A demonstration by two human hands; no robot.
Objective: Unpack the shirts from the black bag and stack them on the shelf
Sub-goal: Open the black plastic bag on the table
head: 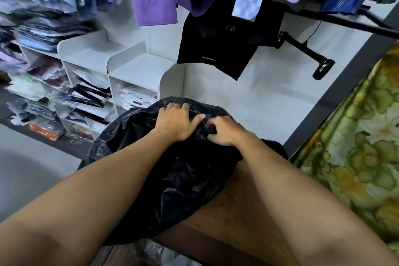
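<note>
My left hand (174,122) grips the top of the black bag (172,175), fingers curled; my right hand (224,131), just beside it, pinches bunched plastic; the shirts are presumably hidden beneath both; a hard tug could tear the plastic or drag the bag off the surface (237,205).

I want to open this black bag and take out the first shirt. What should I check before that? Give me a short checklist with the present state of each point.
1. Black bag rests on the table: ok.
2. Both hands at the bag's top: ok. The left hand grips the plastic and the right hand pinches it.
3. Bag open: not ok, no opening shows.
4. What is inside: cannot tell, the plastic hides it.
5. Free place on the shelf: ok, two top sections show bare white board.
</note>
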